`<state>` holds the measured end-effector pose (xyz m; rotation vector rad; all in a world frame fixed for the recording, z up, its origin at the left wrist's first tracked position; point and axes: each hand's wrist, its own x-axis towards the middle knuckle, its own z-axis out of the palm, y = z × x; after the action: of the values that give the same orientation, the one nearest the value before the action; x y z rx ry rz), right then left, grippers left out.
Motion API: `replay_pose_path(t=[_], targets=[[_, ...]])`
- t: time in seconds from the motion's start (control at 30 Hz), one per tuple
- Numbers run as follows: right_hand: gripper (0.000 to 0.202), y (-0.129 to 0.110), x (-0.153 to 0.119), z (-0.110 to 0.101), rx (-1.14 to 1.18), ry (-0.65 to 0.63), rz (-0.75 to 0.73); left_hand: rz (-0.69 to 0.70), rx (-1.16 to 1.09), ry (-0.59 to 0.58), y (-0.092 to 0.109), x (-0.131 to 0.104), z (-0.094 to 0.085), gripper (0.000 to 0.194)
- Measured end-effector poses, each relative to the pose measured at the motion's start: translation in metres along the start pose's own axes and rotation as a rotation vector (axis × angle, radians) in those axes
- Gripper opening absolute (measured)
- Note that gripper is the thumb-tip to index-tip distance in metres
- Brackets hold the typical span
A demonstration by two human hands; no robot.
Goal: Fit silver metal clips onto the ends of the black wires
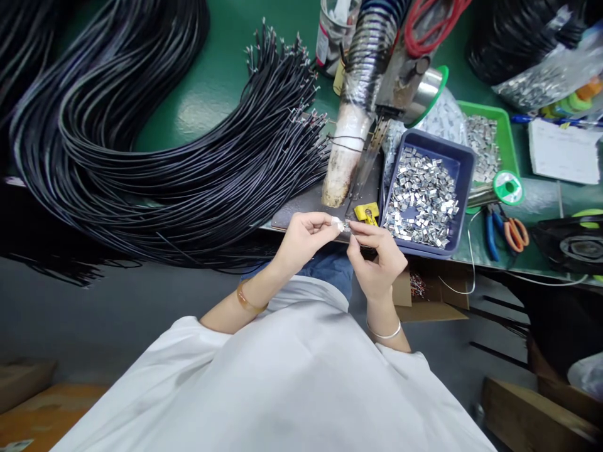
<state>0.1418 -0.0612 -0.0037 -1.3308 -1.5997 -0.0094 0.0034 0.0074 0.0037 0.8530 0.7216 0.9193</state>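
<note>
Near the table's front edge, my left hand (308,237) and my right hand (377,254) meet at the fingertips. Between them is a small metallic piece (346,227), too small to make out clearly. The left thumb and index finger pinch beside it, with a white wrap on a fingertip. The right thumb and fingers close on its other side. Just behind the right hand sits a yellow clip (366,213). A blue tray (464,163) full of small metal connectors (419,194) stands to the right. A bundle of black cables (202,169) lies to the left.
A ribbed duct (365,69) with a wrapped nozzle (342,163) hangs over the work spot. Further right are a green tray (506,132), a solder spool (509,188), pliers (492,232), orange-handled cutters (516,235) and a paper pad (563,150). An open carton (431,311) is below the table.
</note>
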Motion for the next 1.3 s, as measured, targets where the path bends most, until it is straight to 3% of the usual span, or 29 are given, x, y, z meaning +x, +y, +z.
replay_pose_path(t=[0.2,0.4,1.3], targets=[[0.02,0.001,0.001,0.004,-0.103,0.024,-0.048,0.024,0.072,0.07,0.002,0.003,0.004,0.013],[0.016,0.0,0.004,0.007,-0.087,0.031,0.0,0.033,0.125,0.138,-0.001,0.006,0.005,0.011],[0.016,-0.007,0.013,0.002,-0.074,-0.021,0.024,0.009,0.116,0.142,0.004,0.006,0.004,0.009]])
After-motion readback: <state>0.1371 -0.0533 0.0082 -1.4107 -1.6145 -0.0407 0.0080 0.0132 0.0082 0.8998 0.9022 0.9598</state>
